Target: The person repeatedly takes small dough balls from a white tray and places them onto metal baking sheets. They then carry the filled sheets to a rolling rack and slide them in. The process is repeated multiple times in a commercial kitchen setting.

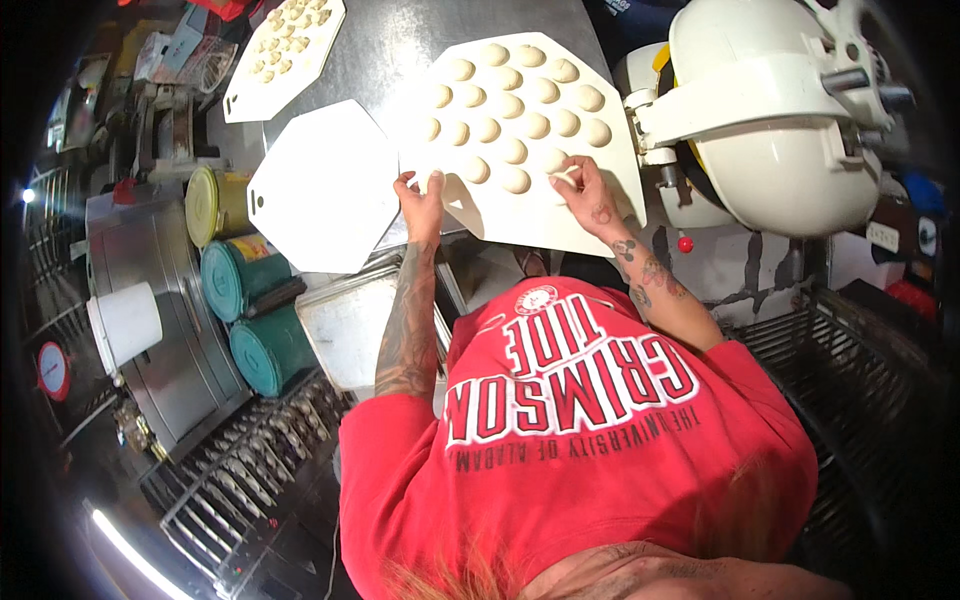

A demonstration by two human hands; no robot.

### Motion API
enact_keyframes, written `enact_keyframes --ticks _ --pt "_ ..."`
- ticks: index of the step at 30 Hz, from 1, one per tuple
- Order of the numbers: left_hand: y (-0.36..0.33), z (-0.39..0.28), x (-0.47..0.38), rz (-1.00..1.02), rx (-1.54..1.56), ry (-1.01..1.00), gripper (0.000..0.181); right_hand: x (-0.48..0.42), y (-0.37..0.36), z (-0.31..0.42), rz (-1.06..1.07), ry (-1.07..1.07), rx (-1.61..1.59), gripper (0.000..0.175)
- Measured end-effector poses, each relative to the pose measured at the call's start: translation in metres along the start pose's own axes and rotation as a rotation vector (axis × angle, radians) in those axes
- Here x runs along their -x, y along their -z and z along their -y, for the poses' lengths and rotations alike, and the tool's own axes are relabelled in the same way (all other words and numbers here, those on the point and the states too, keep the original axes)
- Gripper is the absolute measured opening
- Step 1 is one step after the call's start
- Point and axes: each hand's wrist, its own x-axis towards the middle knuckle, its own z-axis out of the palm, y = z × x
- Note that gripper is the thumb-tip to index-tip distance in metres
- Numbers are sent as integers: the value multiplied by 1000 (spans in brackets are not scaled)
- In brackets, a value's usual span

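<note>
A large white cutting board (525, 225) with trimmed corners lies before me, bearing several round dough balls (510, 105) in loose rows. My left hand (421, 199) is at the board's near left corner, fingers pinched on a pale piece of dough (433, 182). Over the near right part of the board, my right hand (589, 191) holds another pale dough piece (567, 181) between thumb and fingers, close beside a dough ball (554, 160).
Left of the dough board lies a bare white board (322, 187); behind it, another board (259, 101) holds small dough pieces (289, 37). A large white mixer-like machine (780, 172) stands right of the metal table (397, 37). Lidded buckets (225, 281) and a metal tray (345, 330) are at lower left.
</note>
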Motion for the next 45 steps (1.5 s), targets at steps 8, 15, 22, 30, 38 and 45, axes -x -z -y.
enact_keyframes --ticks 8,15,22,30,38,45 --pt "-58 -46 -3 214 -368 43 46 -53 22 23 -23 297 430 44" --pt "-69 -61 53 506 -63 369 85 -63 91 12 -14 -222 -76 76" --pt "-56 -55 54 586 -111 232 65 -101 85 40 254 -13 439 60" --pt "62 66 163 -63 248 363 59 -67 -69 97 969 -27 600 60" --pt "64 116 243 -522 716 830 63 -28 -221 62 1585 26 824 68" --pt "43 133 226 -547 619 788 66 0 -276 23 1633 184 1004 77"
